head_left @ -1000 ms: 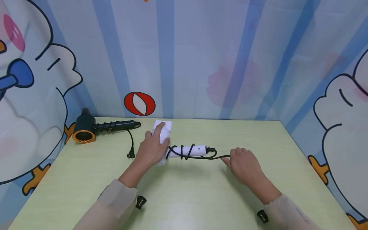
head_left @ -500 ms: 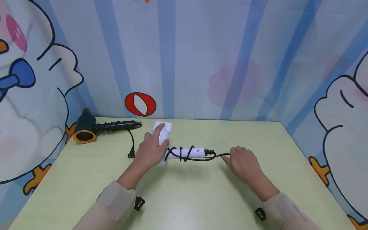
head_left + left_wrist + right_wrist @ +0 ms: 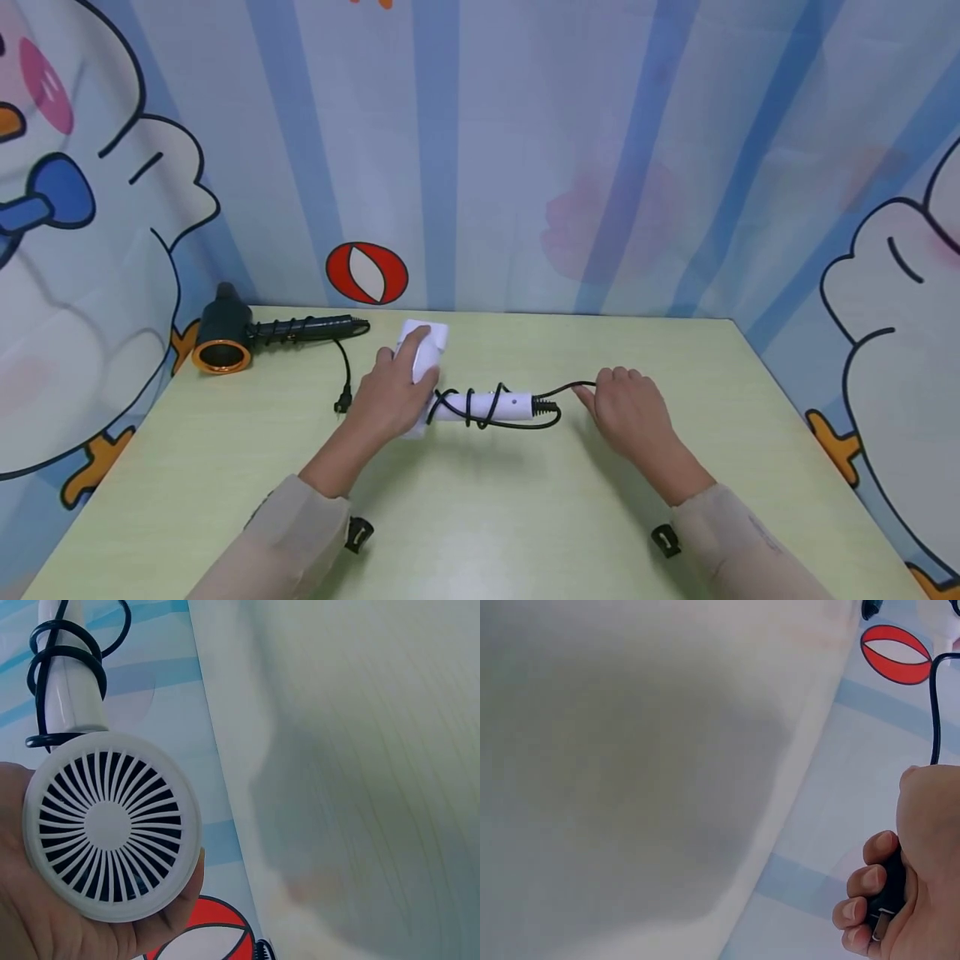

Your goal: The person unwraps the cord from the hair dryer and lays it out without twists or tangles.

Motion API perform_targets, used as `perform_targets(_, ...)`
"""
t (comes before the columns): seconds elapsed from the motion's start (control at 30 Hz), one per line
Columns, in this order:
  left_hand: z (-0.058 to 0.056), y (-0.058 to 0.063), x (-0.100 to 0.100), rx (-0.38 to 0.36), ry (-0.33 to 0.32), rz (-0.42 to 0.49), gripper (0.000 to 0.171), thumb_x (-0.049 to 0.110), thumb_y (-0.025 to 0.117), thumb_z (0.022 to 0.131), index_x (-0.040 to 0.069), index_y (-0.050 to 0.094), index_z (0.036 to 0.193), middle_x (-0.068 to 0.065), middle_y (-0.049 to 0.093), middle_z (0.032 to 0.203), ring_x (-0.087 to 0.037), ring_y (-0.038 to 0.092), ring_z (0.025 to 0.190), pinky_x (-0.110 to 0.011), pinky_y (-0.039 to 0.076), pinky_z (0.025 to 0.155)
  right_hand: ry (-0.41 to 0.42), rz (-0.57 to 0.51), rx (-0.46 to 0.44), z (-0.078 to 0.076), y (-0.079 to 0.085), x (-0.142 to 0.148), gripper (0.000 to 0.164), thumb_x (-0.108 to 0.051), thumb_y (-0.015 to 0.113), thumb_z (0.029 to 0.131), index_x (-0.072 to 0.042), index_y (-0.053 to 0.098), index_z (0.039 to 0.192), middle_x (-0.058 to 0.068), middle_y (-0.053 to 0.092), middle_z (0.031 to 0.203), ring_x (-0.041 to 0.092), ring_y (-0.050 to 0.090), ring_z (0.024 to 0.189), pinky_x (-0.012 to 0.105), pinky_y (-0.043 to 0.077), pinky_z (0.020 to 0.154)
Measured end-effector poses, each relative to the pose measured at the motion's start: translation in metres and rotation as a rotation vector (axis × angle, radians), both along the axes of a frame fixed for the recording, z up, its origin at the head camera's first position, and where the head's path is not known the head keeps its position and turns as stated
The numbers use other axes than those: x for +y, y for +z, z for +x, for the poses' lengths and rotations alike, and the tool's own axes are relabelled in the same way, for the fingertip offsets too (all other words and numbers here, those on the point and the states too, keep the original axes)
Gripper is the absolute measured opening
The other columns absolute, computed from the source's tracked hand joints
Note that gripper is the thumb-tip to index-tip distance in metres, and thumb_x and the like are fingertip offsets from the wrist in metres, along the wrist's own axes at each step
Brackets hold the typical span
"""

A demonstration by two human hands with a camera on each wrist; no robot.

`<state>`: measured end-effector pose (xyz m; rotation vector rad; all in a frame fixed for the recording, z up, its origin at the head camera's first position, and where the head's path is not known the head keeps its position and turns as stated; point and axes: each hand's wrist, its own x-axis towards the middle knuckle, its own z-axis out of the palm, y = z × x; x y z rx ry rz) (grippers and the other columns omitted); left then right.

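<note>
My left hand (image 3: 390, 393) grips the head of a white hair dryer (image 3: 516, 406), whose handle points right. In the left wrist view its round slatted grille (image 3: 109, 826) faces the camera, with my fingers curled round the back. A black cord (image 3: 491, 414) winds loosely round the handle and loops at its end. From there the cord runs to my right hand (image 3: 630, 417), off to the right of the handle. In the right wrist view that hand's fingers curl round the black plug (image 3: 889, 892), with a metal prong showing at the lower end.
A black hair dryer (image 3: 223, 327) with an orange rim lies at the back left of the pale table (image 3: 480, 517), its cord wound round the handle and its plug (image 3: 343, 400) on the tabletop. Behind the table hangs a striped cartoon curtain (image 3: 495, 150).
My right hand has moved slightly up and left with the plug. The cord's free stretch now passes above the handle's end instead of below. The white hair dryer's handle has dipped slightly.
</note>
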<state>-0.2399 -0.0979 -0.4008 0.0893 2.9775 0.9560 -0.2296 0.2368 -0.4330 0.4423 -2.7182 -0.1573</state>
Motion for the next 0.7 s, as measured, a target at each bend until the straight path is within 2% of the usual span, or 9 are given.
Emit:
perform_targets(0.3, 0.004, -0.002, 0.004, 0.006, -0.012, -0.013, 0.064, 0.045, 0.051, 0.102, 0.036, 0.024, 0.159, -0.018, 0.049, 0.118, -0.030, 0.059, 0.081, -0.033, 0.051, 0.055, -0.113, -0.092, -0.006, -0.011, 0.024, -0.003, 0.051, -0.038, 0.055, 0.104, -0.002, 0.042, 0.070, 0.011, 0.041, 0.062, 0.029, 0.044, 0.054, 0.040, 0.040, 0.050)
perform_targets(0.7, 0.005, -0.002, 0.005, 0.029, -0.015, -0.036, 0.062, 0.045, 0.049, 0.102, 0.034, 0.026, 0.159, -0.018, 0.050, 0.115, -0.030, 0.059, 0.081, -0.034, 0.052, 0.056, -0.140, -0.146, -0.090, -0.009, 0.030, -0.005, 0.050, -0.038, 0.049, 0.107, 0.000, 0.045, 0.075, 0.012, 0.042, 0.066, 0.029, 0.045, 0.056, 0.040, 0.040, 0.052)
